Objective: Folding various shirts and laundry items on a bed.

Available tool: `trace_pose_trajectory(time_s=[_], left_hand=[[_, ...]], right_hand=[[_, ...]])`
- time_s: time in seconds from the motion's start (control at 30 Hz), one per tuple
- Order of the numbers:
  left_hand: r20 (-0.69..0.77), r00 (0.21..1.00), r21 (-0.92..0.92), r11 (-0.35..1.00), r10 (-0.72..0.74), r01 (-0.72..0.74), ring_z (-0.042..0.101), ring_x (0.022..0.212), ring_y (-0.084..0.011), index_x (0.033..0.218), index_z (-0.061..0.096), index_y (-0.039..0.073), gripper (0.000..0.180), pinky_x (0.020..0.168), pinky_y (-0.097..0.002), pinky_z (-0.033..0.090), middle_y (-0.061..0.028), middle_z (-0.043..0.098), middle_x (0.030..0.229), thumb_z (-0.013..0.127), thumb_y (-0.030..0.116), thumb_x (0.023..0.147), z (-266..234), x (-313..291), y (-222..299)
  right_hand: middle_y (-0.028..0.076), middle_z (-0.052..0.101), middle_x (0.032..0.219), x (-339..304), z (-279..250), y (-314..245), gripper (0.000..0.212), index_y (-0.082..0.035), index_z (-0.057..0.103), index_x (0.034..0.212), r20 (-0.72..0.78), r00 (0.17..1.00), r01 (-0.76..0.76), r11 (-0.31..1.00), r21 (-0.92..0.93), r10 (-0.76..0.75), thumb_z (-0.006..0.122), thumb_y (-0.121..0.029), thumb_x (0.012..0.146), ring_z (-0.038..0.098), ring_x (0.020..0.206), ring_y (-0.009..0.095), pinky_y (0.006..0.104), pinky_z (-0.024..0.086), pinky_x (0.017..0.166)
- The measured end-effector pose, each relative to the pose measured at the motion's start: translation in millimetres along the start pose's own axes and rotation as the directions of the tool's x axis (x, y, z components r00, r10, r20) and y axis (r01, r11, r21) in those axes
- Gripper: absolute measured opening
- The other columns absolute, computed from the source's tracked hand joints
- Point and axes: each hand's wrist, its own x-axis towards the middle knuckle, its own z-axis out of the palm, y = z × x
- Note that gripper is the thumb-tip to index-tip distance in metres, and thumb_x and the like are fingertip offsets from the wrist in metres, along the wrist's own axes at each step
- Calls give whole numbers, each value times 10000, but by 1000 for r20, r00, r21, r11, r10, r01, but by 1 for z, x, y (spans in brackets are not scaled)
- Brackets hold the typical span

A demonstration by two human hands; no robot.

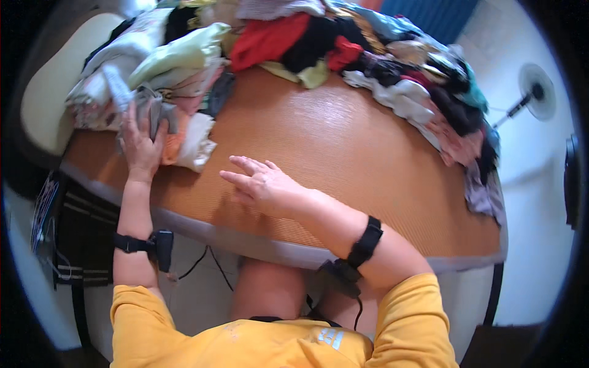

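Observation:
My left hand [144,147] rests on a small grey folded garment [152,109] at the left of the bed. Its fingers and thumb are spread, with the grey cloth showing between them. Beneath and beside it lie stacked folded clothes, among them an orange piece [172,146] and a white piece [197,141] with a loose edge. My right hand [264,186] hovers over the mat near the bed's front edge, fingers apart, nothing in it. Light green cloth [179,54] lies across the clothes behind my left hand.
A brown woven mat [307,141] covers the bed. Heaped clothes, including a red piece [270,42] and a pink piece [453,136], line its back and right. A fan [538,92] stands at right. A dark rack [86,227] is by the left edge.

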Motion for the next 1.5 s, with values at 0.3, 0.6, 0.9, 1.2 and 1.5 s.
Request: trace_pose_trajectory(time_s=[0.3, 0.6, 0.9, 1.2, 1.5], left_hand=[[454, 884, 221, 975, -106, 4, 348, 1223, -394, 1377, 285, 166, 901, 1009, -458, 282, -241, 344, 1340, 505, 703, 688, 41, 28, -5], [-10, 997, 200, 977, 80, -76, 249, 1272, -419, 1387, 251, 241, 711, 1024, -481, 254, -234, 273, 1382, 538, 522, 800, 22, 0, 47], [430, 873, -489, 872, 228, 13, 453, 1130, -239, 1242, 452, 127, 463, 856, -381, 418, -83, 472, 1235, 502, 405, 875, -39, -24, 220], [501, 51, 173, -158, 864, 972, 537, 1037, -228, 1191, 497, 67, 499, 856, -388, 465, -116, 583, 1093, 463, 455, 880, -3, -71, 411], [774, 341, -472, 128, 534, 872, 595, 866, -176, 1134, 525, -18, 402, 810, -276, 480, -102, 599, 1029, 523, 62, 740, -9, -43, 337]], right_hand=[[172, 347, 1348, -236, -61, 111, 586, -161, 397, 1311, -373, 810, -506, 861, -54, 452, 635, -272, 787, 345, 1239, 336, 436, 329, 992], [187, 286, 1378, -482, -98, 220, 859, -193, 262, 1375, -770, -107, -989, 12, 148, 629, 692, -438, 673, 239, 1288, 369, 494, 250, 1028], [104, 626, 910, -429, -96, 223, 242, -111, 590, 939, -745, 360, -901, 418, -120, 561, 395, -120, 798, 593, 884, 277, 480, 413, 847], [174, 591, 761, -266, -54, 54, 49, -53, 520, 811, -674, 684, -19, 931, 366, 279, 501, -99, 806, 605, 762, 329, 404, 476, 627], [96, 586, 744, -268, -65, 52, 142, -84, 552, 853, -654, 753, 64, 997, -43, -76, 620, -143, 743, 582, 749, 277, 391, 460, 660]])
